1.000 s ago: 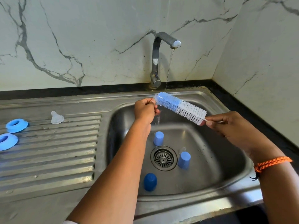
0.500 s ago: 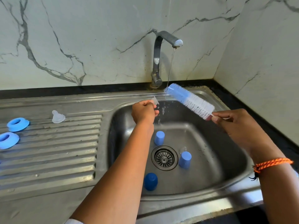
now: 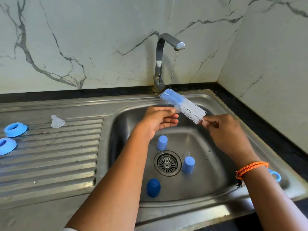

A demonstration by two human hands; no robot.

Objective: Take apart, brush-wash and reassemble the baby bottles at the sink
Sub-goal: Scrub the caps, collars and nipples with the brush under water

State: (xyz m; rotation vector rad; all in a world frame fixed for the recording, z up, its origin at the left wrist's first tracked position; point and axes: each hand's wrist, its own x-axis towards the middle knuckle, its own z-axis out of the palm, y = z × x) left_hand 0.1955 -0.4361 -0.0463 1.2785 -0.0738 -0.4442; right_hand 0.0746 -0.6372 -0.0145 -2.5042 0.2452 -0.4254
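Note:
My right hand (image 3: 221, 129) pinches the wire handle of a blue and white bottle brush (image 3: 182, 105), whose head slants up to the left into the thin stream from the tap (image 3: 166, 47). Over the sink basin (image 3: 216, 164), my left hand (image 3: 158, 120) pinches a small clear teat (image 3: 177, 108) that touches the bristles. Two light blue caps (image 3: 162, 142) (image 3: 188, 165) and a dark blue cap (image 3: 153, 187) stand upside down around the drain (image 3: 167, 163). On the drainboard (image 3: 58, 155) lie another clear teat (image 3: 56, 121) and two blue collar rings (image 3: 15, 129) (image 3: 5, 145).
Marble walls close in behind and on the right, with a black counter strip along them. A blue loop (image 3: 275, 175) shows behind my right wrist on the sink rim. Water runs from the tap.
The brush swung right, away from my left hand, then came back so its bristles touch the teat again. My left hand has lowered slightly and its lower fingers have straightened.

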